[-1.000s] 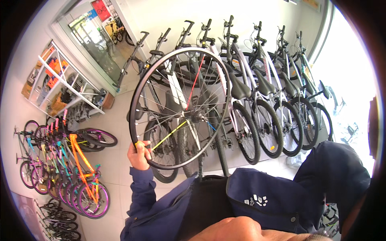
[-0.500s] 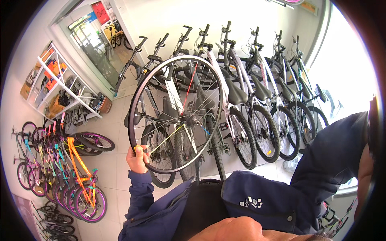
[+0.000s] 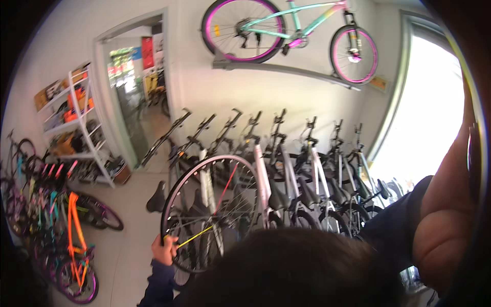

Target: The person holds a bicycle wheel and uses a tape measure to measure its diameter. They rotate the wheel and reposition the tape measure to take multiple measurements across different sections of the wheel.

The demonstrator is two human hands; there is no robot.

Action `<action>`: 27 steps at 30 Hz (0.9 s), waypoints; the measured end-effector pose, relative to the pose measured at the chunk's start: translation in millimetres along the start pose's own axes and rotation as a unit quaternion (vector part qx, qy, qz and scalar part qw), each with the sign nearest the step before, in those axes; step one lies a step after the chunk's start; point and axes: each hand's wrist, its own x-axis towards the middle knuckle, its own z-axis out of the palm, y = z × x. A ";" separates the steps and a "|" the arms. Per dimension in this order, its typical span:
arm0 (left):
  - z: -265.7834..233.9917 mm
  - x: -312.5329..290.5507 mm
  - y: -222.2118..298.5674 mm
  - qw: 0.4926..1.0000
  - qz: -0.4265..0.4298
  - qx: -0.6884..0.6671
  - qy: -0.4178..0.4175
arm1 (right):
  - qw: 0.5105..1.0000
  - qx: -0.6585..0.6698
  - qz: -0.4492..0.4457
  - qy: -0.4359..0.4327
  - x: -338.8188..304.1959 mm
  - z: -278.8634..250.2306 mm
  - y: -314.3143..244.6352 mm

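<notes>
My left hand [image 3: 163,249] is closed round the lower left of a bicycle wheel [image 3: 170,204]. The wheel stands up in front of the parked bikes, with its rim bare of a tire. Most spokes are thin and pale, but a red spoke [image 3: 225,189] runs up from the hub and a yellow spoke [image 3: 195,236] runs down toward my hand. Dark hair covers the wheel's lower right. My right arm [image 3: 442,243] rises along the right rim of the picture, very near and blurred; its fingers do not show.
Behind the wheel stands a row of bikes [image 3: 279,197] with black saddles. A mint bike with pink rims [image 3: 296,24] rests on a wall rail [image 3: 286,69]. At left are a white shelf rack [image 3: 82,120], an orange bike frame [image 3: 76,220] among smaller bikes, and a doorway [image 3: 138,97].
The view has tilted up, bringing the wall bike into sight. Dark hair now hides my jacket front. My left hand still grips the wheel, which appears smaller and lower.
</notes>
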 end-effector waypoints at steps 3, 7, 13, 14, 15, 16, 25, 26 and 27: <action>-4.5 -5.0 -14.7 0.999 -0.018 -0.048 -0.009 | 0.999 -0.021 0.048 0.015 5.5 -21.1 29.8; 7.2 -2.5 -23.0 0.991 -0.021 -0.131 0.013 | 0.995 -0.047 0.084 -0.001 2.3 -26.7 68.0; 5.0 -3.8 -16.8 0.992 0.007 -0.127 0.002 | 0.996 -0.039 0.078 -0.012 -19.7 -1.0 75.2; 5.3 -3.6 -16.9 0.989 0.020 -0.146 -0.006 | 0.997 -0.034 0.073 -0.015 -21.4 5.7 70.7; 5.0 -2.9 -14.9 0.988 0.020 -0.153 -0.001 | 0.997 -0.024 0.070 -0.016 -21.9 14.2 66.7; 4.5 -6.1 -14.0 0.991 0.014 -0.135 0.017 | 0.998 -0.013 0.065 -0.019 -23.9 19.9 59.9; -0.5 -7.0 -3.9 0.984 0.045 -0.172 -0.023 | 0.945 0.225 -0.186 -0.149 -21.1 97.0 -38.7; -1.0 -7.9 -6.1 0.983 0.047 -0.178 -0.026 | 0.931 0.251 -0.213 -0.156 -19.2 105.3 -50.3; -4.0 -8.0 -7.1 0.983 0.043 -0.177 -0.026 | 0.919 0.277 -0.235 -0.156 -19.0 111.6 -62.3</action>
